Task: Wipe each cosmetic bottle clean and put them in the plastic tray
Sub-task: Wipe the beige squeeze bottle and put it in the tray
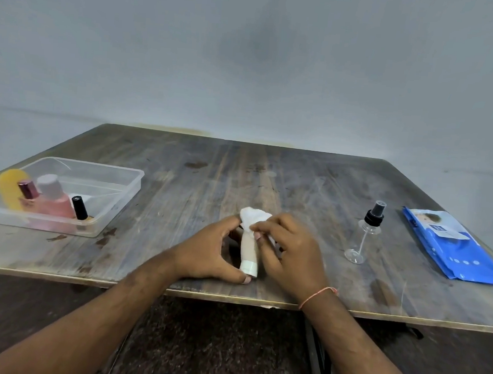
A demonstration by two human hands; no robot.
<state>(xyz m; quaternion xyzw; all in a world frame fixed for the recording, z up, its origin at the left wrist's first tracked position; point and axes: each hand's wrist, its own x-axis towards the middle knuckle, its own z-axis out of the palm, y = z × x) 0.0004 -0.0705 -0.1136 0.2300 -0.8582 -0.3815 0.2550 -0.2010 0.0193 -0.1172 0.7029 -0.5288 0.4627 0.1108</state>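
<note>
I'm mid-wipe — my left hand (215, 250) pinches the beige tube (249, 250), my right hand (286, 249) presses the white wipe (253, 217) around it; next, probably the plastic tray (121, 190).

Worn, scratched dark wooden table (270, 171) up against a plain grey wall (249, 54). Off to the right lies a flat blue plastic pack of wipes (455, 253), and underneath there's dark speckled flooring (212, 346).
</note>
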